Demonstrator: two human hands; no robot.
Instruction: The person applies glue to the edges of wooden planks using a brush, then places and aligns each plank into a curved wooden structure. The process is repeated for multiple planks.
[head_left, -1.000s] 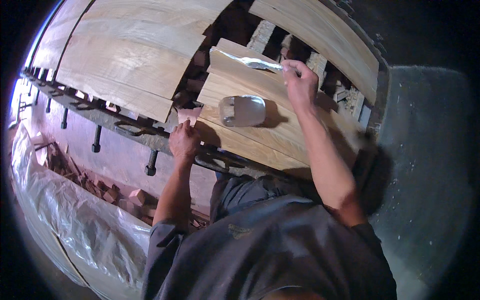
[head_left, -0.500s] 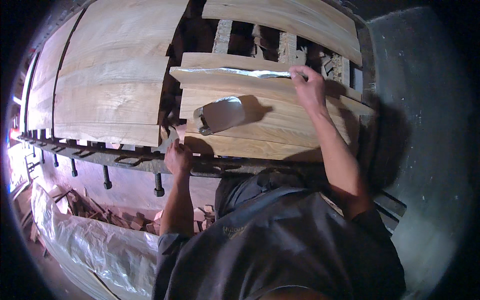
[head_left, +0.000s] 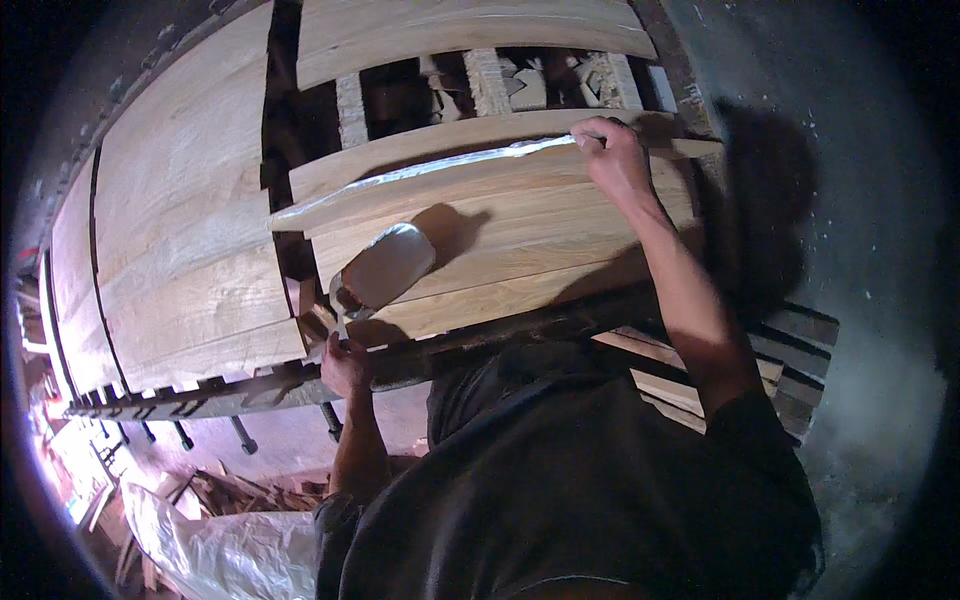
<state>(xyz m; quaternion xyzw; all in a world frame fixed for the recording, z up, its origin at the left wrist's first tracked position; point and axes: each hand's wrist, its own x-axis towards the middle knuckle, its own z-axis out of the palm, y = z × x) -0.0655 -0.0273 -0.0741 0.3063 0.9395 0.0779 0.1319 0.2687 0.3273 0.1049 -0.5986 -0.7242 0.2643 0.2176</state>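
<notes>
My right hand (head_left: 612, 160) is closed on the right end of a narrow wooden board (head_left: 430, 180). A glossy whitish bead, like glue, runs along this board's upper edge. At the near left corner of the boards, my left hand (head_left: 345, 366) is closed on a thin pale strip (head_left: 337, 318). That strip reaches up beside the mouth of a whitish container (head_left: 390, 268), whose open end faces the near left. Whether strip and container are joined, I cannot tell. Beneath the container are light wooden boards (head_left: 480, 258) laid edge to edge, with its shadow falling to the right.
Larger wooden panels (head_left: 190, 230) lie to the left on a dark metal frame (head_left: 235, 396) with bolts below. Another panel (head_left: 480, 25) is at the far side, past rough cross bars (head_left: 487, 82) and scraps. Clear plastic sheeting (head_left: 240, 550) and stacked wood strips (head_left: 680, 380) are near me.
The view has turned and shifted, so the boards sit lower left. The glue-lined board now slants down toward its left end. Both hands keep their grips, and the container looks more tilted.
</notes>
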